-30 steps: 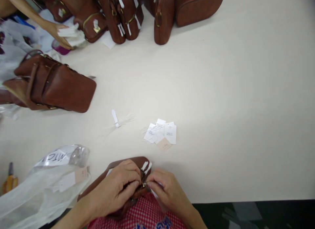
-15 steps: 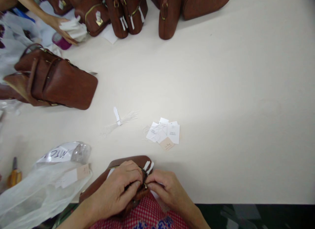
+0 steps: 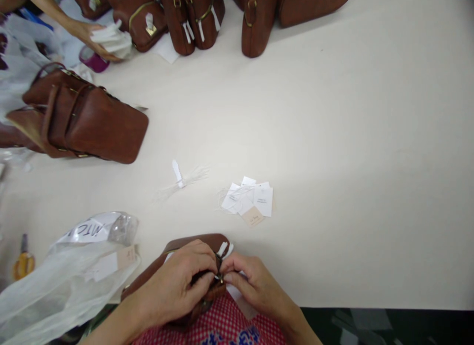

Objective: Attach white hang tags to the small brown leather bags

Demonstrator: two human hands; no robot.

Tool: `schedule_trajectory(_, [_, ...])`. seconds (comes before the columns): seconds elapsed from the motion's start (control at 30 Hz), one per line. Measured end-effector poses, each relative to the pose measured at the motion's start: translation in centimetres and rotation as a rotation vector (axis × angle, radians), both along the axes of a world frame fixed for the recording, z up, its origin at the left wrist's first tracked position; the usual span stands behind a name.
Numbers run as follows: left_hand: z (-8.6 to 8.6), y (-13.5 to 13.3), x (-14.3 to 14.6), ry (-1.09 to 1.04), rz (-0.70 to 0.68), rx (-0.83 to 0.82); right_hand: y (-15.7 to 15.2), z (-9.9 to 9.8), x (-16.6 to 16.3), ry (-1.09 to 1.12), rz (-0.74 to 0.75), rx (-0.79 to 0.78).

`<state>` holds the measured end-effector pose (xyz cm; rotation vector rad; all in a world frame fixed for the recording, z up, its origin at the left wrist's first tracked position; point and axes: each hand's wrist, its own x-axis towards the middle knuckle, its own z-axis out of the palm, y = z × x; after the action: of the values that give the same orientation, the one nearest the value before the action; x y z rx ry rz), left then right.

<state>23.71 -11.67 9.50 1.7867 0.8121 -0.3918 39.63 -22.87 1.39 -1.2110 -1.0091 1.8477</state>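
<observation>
While gripping the brown leather handbag (image 3: pixel 214 239) on the near side of the tag pile (image 3: pixel 247 202) with the left hand (image 3: pixel 188 272), pinches fingertips together at its brass fitting (image 3: pixel 221 280) with the right hand (image 3: pixel 251 280).

Left hand (image 3: pixel 187 273) and right hand (image 3: pixel 250 280) nearly fingertip to fingertip, both curled in pinches, forearms (image 3: pixel 128 313) angled inward.

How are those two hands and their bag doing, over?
Left hand on brown bag; right hand at its metal fitting. Bag at near edge of table. Paper tags beyond; nothing seen blocking.
</observation>
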Motion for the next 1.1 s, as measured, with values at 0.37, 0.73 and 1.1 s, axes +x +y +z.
schedule_trajectory(0.37, [-0.8,2.5,1.5,0.058,-0.274,-0.052,0.8,0.2,0.5,0.005,0.067,0.007])
schedule_trajectory(0.73, [-1.7,1.6,1.5,0.018,-0.418,0.000,-0.2,-0.2,-0.1,0.005,0.065,-0.008])
schedule_trajectory(1.1, [-0.4,0.9,2.5,0.121,-0.523,0.096,-0.4,0.2,-0.2,-0.008,0.084,-0.018])
